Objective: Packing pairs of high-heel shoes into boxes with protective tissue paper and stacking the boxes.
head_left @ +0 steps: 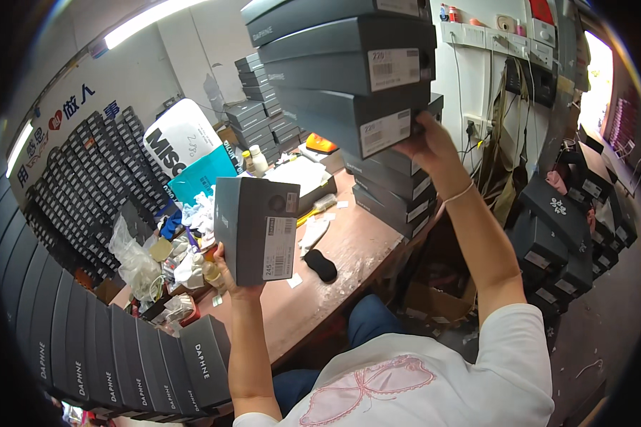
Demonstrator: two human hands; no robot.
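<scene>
Gripping one dark grey rectangular cardboard shoebox above the reddish-brown table in your left hand, you could topple the stacked dark-grey cardboard boxes if your right hand, clasping the lowest's corner (whether it bears their weight, I cannot tell), tilts.

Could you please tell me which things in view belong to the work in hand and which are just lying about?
Seemingly belonging:
dark box in the left hand
stacked boxes the right hand touches

Seemingly lying about:
black oval object
plastic bag
white bottle
</scene>
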